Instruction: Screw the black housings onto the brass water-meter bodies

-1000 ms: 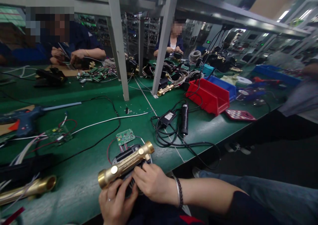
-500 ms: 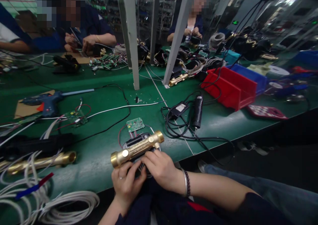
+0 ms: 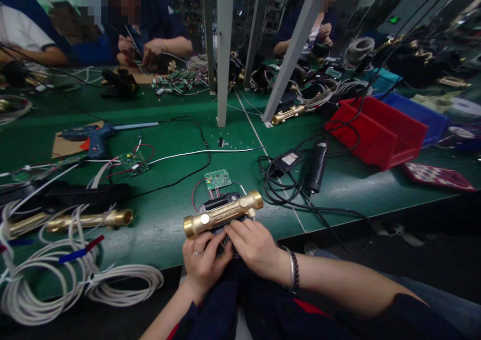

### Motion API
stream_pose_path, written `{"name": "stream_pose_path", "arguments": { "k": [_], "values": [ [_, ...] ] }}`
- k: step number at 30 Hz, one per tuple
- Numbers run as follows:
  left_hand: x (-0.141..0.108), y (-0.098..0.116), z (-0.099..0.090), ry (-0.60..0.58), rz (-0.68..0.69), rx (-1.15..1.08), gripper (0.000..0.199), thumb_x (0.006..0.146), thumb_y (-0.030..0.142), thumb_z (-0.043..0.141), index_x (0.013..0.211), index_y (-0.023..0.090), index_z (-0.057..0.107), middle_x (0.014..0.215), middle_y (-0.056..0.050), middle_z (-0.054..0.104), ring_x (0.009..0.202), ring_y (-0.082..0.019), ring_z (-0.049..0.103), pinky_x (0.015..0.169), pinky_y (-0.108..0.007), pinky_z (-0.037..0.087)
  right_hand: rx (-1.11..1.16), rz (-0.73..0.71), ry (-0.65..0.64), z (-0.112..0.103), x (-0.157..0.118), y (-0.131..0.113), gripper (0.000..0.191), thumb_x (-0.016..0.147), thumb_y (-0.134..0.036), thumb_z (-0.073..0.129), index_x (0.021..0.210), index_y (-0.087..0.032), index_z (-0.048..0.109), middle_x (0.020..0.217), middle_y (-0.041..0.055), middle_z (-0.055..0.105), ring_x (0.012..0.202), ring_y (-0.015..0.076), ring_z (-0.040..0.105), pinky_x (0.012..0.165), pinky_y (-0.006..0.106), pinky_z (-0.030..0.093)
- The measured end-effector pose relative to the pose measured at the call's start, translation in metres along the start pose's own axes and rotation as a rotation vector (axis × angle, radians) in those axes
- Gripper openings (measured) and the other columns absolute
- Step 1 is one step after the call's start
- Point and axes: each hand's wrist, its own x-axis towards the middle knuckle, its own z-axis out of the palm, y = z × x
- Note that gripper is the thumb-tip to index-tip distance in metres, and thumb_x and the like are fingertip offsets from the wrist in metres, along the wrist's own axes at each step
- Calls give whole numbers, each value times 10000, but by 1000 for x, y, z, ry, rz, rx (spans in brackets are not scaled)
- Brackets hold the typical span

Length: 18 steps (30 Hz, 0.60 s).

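Note:
A brass pipe fitting lies slanted at the bench's front edge, its right end farther away. Behind it shows a black plastic housing, joined by thin wires to a green circuit board. My left hand is closed at the fitting's left end, fingertips tucked against its near side. My right hand is closed beside it, fingers bent down at the fitting's near side. Grey wires show in the gap between the hands. What the right fingertips pinch is hidden.
Right of the fitting lie a black electric screwdriver and its looped cord. A red bin stands behind. On the left are a glue gun, another brass pipe and coiled grey cable. Metal posts rise mid-bench; co-workers sit opposite.
The whole view has shifted, so bench and hands appear farther right. Both hands stay closed at the fitting's near side, with little visible change in their grip.

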Motion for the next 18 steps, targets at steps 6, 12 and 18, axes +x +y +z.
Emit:
{"name": "stream_pose_path", "arguments": {
  "k": [6, 12, 18],
  "values": [
    [-2, 0, 0, -11, -15, -13, 106, 763, 238, 674, 864, 210, 662, 724, -18, 592, 659, -147, 533, 650, -294, 383, 46, 55, -52, -1, 2, -2, 439, 978, -140, 233, 834, -90, 645, 750, 92, 586, 663, 196, 451, 565, 316, 342],
    [-4, 0, 1, -11, -23, -5, 104, 760, 235, 680, 862, 214, 669, 725, -20, 599, 665, -150, 539, 659, -299, 384, -6, -8, -30, 0, -1, 2, 401, 964, -119, 276, 813, -88, 646, 772, 102, 599, 656, 198, 452, 552, 321, 331],
    [-2, 1, 0, -11, -34, -11, 116, 740, 236, 690, 855, 225, 678, 715, -11, 602, 665, -137, 559, 664, -288, 396, -58, -46, -38, 0, -3, 2, 370, 959, -109, 278, 929, -56, 644, 814, 112, 619, 656, 191, 457, 547, 321, 338]
  ]
}}
